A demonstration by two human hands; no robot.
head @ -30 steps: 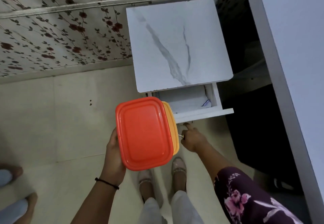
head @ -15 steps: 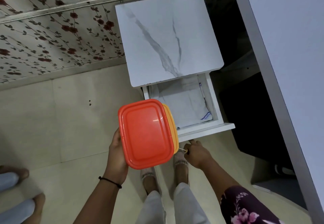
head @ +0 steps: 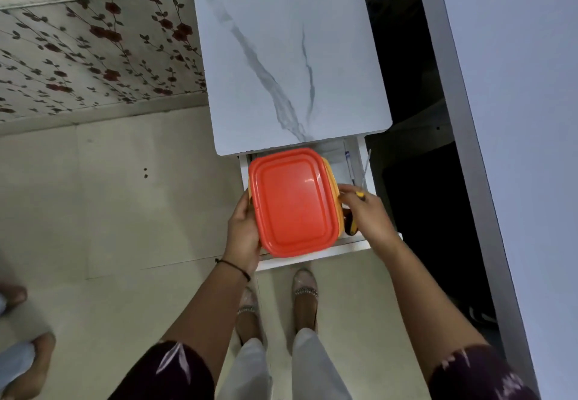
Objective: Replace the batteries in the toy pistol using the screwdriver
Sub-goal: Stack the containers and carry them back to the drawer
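A yellow box with an orange lid (head: 292,201) is held level over the open white drawer (head: 316,257) of a small cabinet. My left hand (head: 242,227) grips the box's left edge. My right hand (head: 367,212) touches the box's right side while its fingers curl round a screwdriver (head: 351,228) with a yellow and black handle, mostly hidden by the hand. No toy pistol or batteries are in view.
The cabinet has a white marble-look top (head: 291,64). Pens (head: 350,166) lie at the drawer's right side. A white table edge (head: 500,118) runs down the right. My feet (head: 305,293) stand before the drawer. Another person's feet (head: 22,356) are at far left.
The drawer has come out further. The box has moved forward over the drawer. My right hand left the drawer front and came up against the box's right side.
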